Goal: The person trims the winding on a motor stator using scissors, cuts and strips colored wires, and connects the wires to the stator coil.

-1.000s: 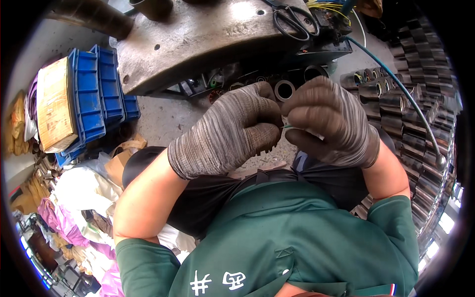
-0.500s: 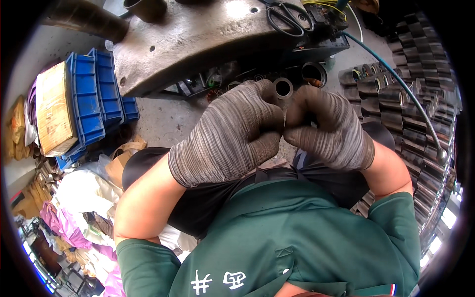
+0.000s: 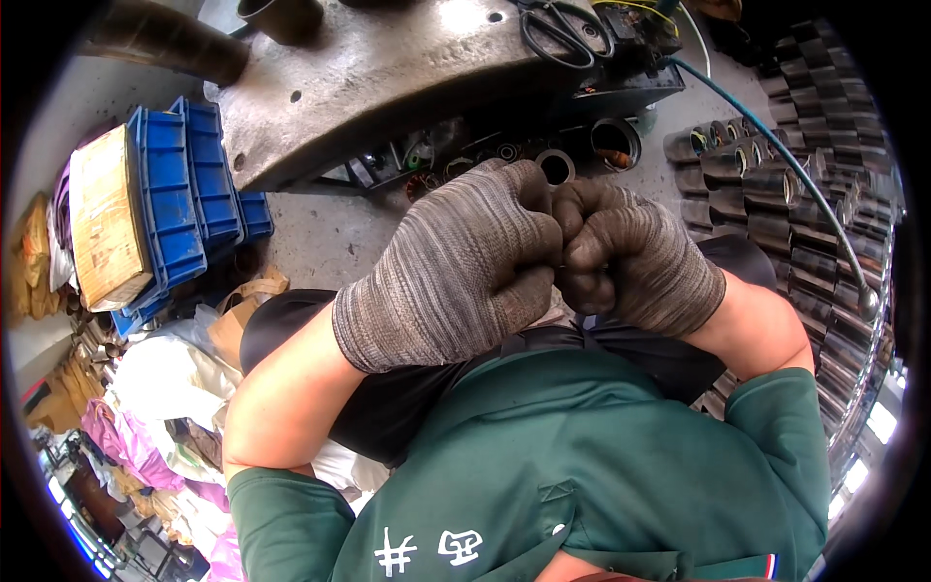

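Note:
Both my hands wear striped grey knit work gloves, darkened at the fingers, and meet in front of my lap. My left hand (image 3: 461, 257) is closed, its back turned up. Against its fingertips my right hand (image 3: 635, 257) is curled up tight, thumb and fingers pressed together. Whatever they hold, if anything, is hidden by the gloves. Just beyond the hands, the round open end of a metal tube (image 3: 556, 165) shows. Farther right lies a wider dark metal ring or cylinder (image 3: 617, 144) with something copper-coloured inside.
A worn metal workbench (image 3: 388, 87) stands ahead, bearing black-handled scissors (image 3: 562, 34) and a metal cup-shaped part (image 3: 281, 17). Blue crates (image 3: 175, 184) with a cardboard box (image 3: 109, 218) sit at left. Stacked metal cylinders (image 3: 766, 209) fill the right, with a teal hose (image 3: 776, 145) hanging across them.
My right hand has turned and curled tighter, its fingers now folded against my left fingertips. The gap between the two hands has closed. My left hand has barely moved.

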Action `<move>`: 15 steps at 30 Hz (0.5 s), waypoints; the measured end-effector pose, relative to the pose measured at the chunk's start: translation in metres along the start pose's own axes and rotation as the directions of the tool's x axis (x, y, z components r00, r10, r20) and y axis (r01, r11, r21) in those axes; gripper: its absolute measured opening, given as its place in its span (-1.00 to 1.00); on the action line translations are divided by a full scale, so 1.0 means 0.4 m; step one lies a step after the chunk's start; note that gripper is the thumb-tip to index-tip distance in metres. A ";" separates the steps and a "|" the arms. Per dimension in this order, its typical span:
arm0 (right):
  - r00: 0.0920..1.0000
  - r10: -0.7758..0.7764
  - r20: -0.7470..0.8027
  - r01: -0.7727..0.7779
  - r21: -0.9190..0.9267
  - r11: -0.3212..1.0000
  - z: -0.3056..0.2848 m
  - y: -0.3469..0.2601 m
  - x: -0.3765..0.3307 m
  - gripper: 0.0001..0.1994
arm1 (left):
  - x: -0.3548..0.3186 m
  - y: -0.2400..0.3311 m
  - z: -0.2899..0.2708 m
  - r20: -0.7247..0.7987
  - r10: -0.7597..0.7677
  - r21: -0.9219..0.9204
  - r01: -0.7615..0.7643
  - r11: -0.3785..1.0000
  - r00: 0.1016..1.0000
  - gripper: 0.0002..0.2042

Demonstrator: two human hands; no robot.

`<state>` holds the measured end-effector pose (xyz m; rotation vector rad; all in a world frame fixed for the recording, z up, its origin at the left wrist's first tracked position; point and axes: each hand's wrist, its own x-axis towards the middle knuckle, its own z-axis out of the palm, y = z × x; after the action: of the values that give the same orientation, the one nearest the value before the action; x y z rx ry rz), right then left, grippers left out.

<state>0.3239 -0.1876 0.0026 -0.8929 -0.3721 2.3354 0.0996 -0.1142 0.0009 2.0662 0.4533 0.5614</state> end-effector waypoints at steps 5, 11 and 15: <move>0.999 -0.039 -0.010 0.037 -0.119 0.992 0.014 -0.002 -0.008 -0.86 | -0.002 0.001 0.012 0.011 -0.094 -0.127 0.095 0.987 0.996 -0.85; 0.843 -0.538 -0.003 0.532 -0.138 0.835 -0.015 -0.051 -0.034 -0.85 | -0.022 0.013 -0.067 0.005 -0.411 -0.302 0.393 0.869 0.912 -0.86; 0.764 -0.638 -0.097 0.550 -0.418 0.722 -0.047 -0.109 -0.028 -0.84 | -0.021 -0.006 -0.109 -0.103 -0.382 -0.222 0.353 0.909 0.919 -0.86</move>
<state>0.3624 -0.1600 0.0141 -1.0194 -0.8792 1.5549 0.0683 -0.0872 0.0177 1.6974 0.8194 0.5056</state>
